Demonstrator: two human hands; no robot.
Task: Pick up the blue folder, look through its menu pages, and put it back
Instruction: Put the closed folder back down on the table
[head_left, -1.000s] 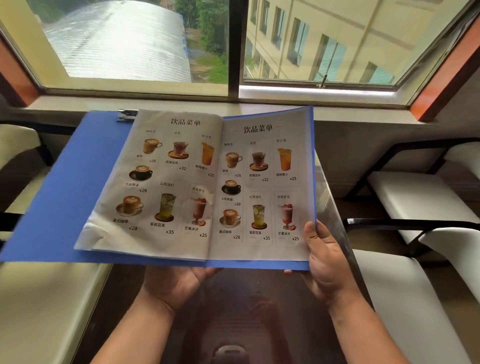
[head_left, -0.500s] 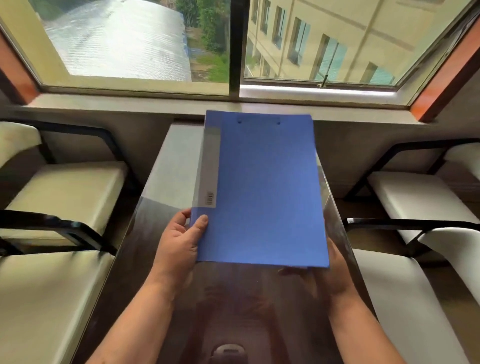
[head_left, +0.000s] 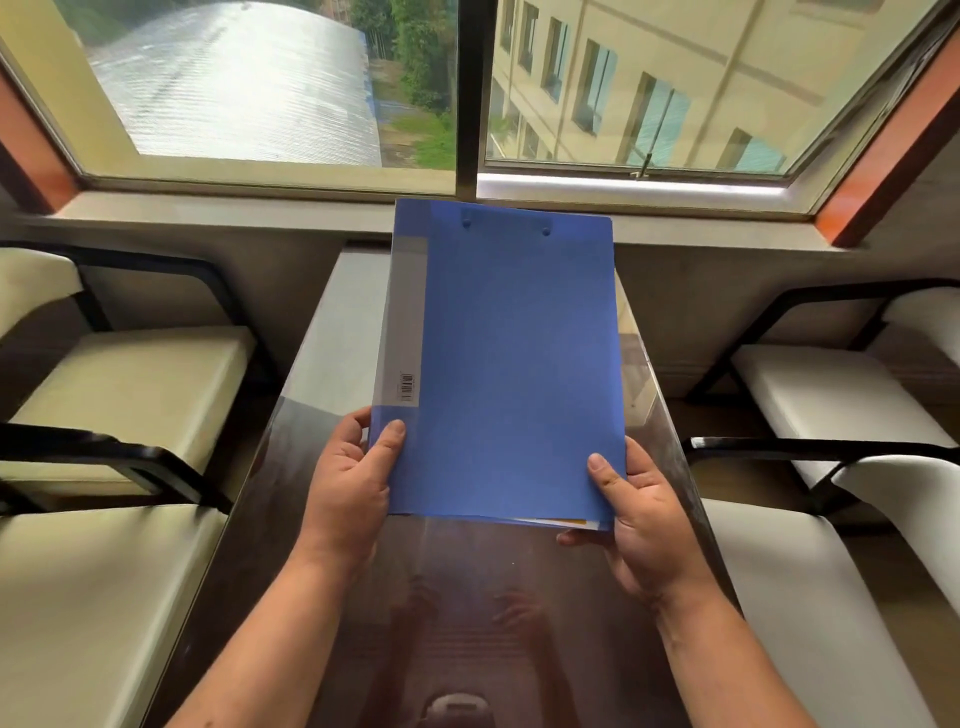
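The blue folder (head_left: 514, 364) is closed, its cover up, with a grey label strip and a barcode along its left spine. Both hands hold it above the table. My left hand (head_left: 350, 486) grips the lower left corner, thumb on the cover. At the lower right corner my right hand (head_left: 641, 512) holds the edge, thumb on top and fingers underneath. A sliver of the menu pages shows at the folder's bottom right edge.
A narrow glossy dark table (head_left: 467, 613) runs from me to the window sill (head_left: 208, 215). Cream chairs with black arms (head_left: 119, 384) stand on the left, white ones (head_left: 831, 395) on the right. A large window fills the far wall.
One second ago the folder lay open showing the drinks menu pages. It has been closed, and my right thumb has since come onto the cover at the lower right corner.
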